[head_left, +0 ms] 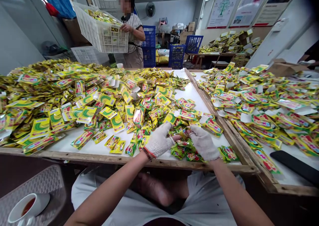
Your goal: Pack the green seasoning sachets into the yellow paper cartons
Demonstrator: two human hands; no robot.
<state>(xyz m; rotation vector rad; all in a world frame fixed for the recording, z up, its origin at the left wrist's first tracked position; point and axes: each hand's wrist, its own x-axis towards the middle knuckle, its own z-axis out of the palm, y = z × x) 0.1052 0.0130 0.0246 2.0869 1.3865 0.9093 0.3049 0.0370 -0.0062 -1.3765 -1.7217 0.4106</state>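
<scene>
Both hands wear white knit gloves with bare fingertips. My left hand (pixel 159 140) reaches over the loose packets, its thumb apart from the fingers and nothing visible between them. Close by on the right, my right hand (pixel 203 143) curls its fingers round what looks like a small packet (pixel 184 134), partly hidden by the glove. Below and between the hands lies a cluster of small shiny green packets (pixel 178 151). Small yellow packets (pixel 117 147) lie left of my left hand. A flat printed yellow-green carton (pixel 211 124) rests just beyond my right hand.
A large heap of packets and cartons (pixel 62 86) covers the left table. A wooden rim (pixel 225 129) divides it from the right table, which bears more cartons and a black phone-like object (pixel 294 166). A person holds a white crate (pixel 112 37). A cup (pixel 30 206) stands lower left.
</scene>
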